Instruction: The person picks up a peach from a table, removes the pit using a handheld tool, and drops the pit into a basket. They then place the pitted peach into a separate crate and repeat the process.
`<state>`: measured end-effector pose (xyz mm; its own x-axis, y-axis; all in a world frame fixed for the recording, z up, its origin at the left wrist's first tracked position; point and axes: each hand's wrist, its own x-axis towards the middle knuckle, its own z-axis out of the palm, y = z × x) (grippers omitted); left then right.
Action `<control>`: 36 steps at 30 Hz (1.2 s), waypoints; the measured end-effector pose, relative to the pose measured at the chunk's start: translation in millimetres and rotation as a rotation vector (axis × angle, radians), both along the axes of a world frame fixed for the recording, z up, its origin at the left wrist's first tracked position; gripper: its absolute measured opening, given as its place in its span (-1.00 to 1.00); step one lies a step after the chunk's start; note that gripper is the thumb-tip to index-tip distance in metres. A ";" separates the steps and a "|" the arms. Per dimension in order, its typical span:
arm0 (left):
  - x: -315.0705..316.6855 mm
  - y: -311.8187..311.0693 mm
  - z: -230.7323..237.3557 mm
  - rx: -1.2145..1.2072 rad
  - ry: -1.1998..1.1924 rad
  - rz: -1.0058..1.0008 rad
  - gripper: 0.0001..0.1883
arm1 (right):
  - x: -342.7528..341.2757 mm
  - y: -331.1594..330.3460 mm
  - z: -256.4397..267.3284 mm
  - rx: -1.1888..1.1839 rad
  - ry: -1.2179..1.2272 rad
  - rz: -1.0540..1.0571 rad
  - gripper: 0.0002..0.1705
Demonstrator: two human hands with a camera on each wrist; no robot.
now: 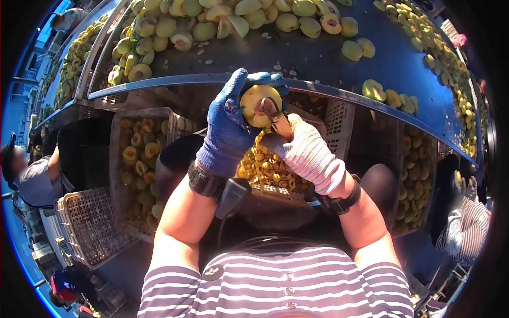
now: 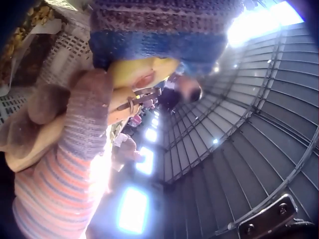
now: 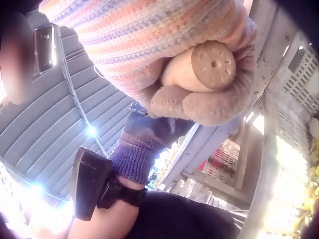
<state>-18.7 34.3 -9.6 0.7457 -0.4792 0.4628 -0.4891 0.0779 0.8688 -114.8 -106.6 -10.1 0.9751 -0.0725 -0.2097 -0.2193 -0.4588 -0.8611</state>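
My left hand (image 1: 228, 127), in a blue knitted glove, holds a halved yellow-green peach (image 1: 251, 102) with its reddish cut face turned up. In my right hand (image 1: 313, 151), under a striped knitted glove, is a pitting knife. Gloved fingers wrap around its wooden handle (image 3: 214, 65), whose round butt end shows in the right wrist view. The curved metal blade (image 2: 145, 94) meets the peach's cut face near the reddish centre. Both hands are just in front of the metal table edge, above a crate of small yellow-orange pieces (image 1: 268, 168).
A blue-grey sorting table (image 1: 238, 58) carries a heap of peach halves (image 1: 212, 21) and scattered pits. Crates of halves stand at left (image 1: 140, 159) and right (image 1: 416, 180). Stacked empty crates (image 1: 93, 225) sit lower left. Other people work on both sides.
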 end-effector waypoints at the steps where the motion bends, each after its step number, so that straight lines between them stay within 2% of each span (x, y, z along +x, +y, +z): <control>1: -1.5 -2.5 -1.7 -0.088 0.084 -0.028 -0.71 | 1.3 0.4 1.5 0.005 0.015 -0.002 -0.61; 5: -0.5 -8.4 -16.9 -0.394 0.474 -0.138 -0.80 | 2.8 3.3 -19.8 -0.134 -0.222 0.049 -0.58; 7: -1.3 -8.8 -16.6 -0.362 0.402 -0.104 -0.78 | 5.3 5.3 -26.0 -0.251 -0.355 0.078 -0.58; 8: -1.6 -6.6 -12.8 -0.254 0.244 -0.051 -0.77 | 6.0 5.7 -24.0 -0.258 -0.293 0.060 -0.57; 10: -2.3 -6.8 -11.6 -0.279 0.260 -0.035 -0.76 | 8.3 6.3 -17.5 -0.272 -0.170 0.026 -0.56; 11: -3.1 -10.1 -13.6 -0.411 0.435 -0.071 -0.77 | 9.6 7.1 -21.1 -0.268 -0.211 0.042 -0.62; 13: -3.9 -11.0 -18.2 -0.419 0.459 -0.039 -0.79 | 11.7 8.7 -34.4 -0.262 -0.290 0.075 -0.74; 14: -3.7 -10.0 -21.0 -0.294 0.307 0.027 -0.79 | 13.6 11.0 -37.0 -0.269 -0.402 0.080 -0.75; 17: -0.7 -8.5 -31.5 -0.037 -0.078 0.239 -0.81 | 14.3 12.3 -32.2 -0.210 -0.317 0.156 -0.77; 18: -1.2 -8.7 -32.8 -0.084 -0.044 0.226 -0.81 | 14.3 13.3 -31.1 -0.195 -0.408 0.149 -0.78; 19: -1.9 -9.1 -32.5 -0.132 -0.010 0.214 -0.82 | 14.1 12.3 -27.6 -0.106 -0.325 0.188 -0.69; 20: -5.7 -11.6 -24.1 -0.291 0.174 0.116 -0.82 | 13.4 10.2 -22.4 -0.017 -0.242 0.227 -0.59; 21: -6.7 -11.5 -21.8 -0.314 0.191 0.101 -0.81 | 12.2 8.3 -17.2 0.073 -0.158 0.268 -0.49; 22: -7.7 -11.3 -19.6 -0.336 0.208 0.087 -0.81 | 9.7 6.9 -12.7 0.102 -0.216 0.306 -0.61; 23: -6.0 -10.9 -19.9 -0.223 0.057 0.155 -0.80 | 6.1 5.7 -8.1 0.131 -0.275 0.344 -0.72; 24: -3.6 -11.0 -20.2 -0.109 -0.094 0.220 -0.79 | 5.0 3.6 -1.0 0.262 -0.171 0.339 -0.79; 25: -1.1 -9.9 -20.5 -0.225 0.031 0.082 -0.77 | 4.0 1.6 6.0 0.388 -0.065 0.320 -0.83; 27: 6.8 -5.0 -20.7 -0.414 0.251 -0.187 -0.53 | 3.1 -2.4 22.9 0.823 0.488 0.178 -0.81; 28: 11.6 -2.8 -20.7 -0.484 0.353 -0.308 -0.43 | 2.4 -1.5 26.4 0.849 0.486 0.158 -0.78; 29: 18.2 -1.8 -18.2 -0.514 0.421 -0.419 -0.44 | 1.4 0.7 29.3 0.874 0.483 0.138 -0.74; 31: 19.6 -3.2 -11.1 -0.520 0.574 -0.469 -0.66 | 0.9 0.8 31.0 0.944 0.522 0.119 -0.69; 32: 15.7 -6.8 3.9 -0.497 0.656 -0.406 -0.76 | 1.3 -0.7 31.0 0.988 0.564 0.123 -0.67; 35: 11.2 -13.7 3.0 -0.473 0.585 -0.250 -0.60 | -0.2 -4.8 17.3 1.035 0.602 0.106 -0.62; 36: 5.9 -16.8 0.3 -0.461 0.486 -0.150 -0.59 | -0.2 -5.6 12.5 1.036 0.600 0.096 -0.61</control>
<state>-12.8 17.5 -9.2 0.8614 -0.4277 0.2741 -0.0076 0.5287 0.8488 -115.0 -112.2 2.3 0.6945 0.4662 -0.5481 -0.7143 0.3550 -0.6031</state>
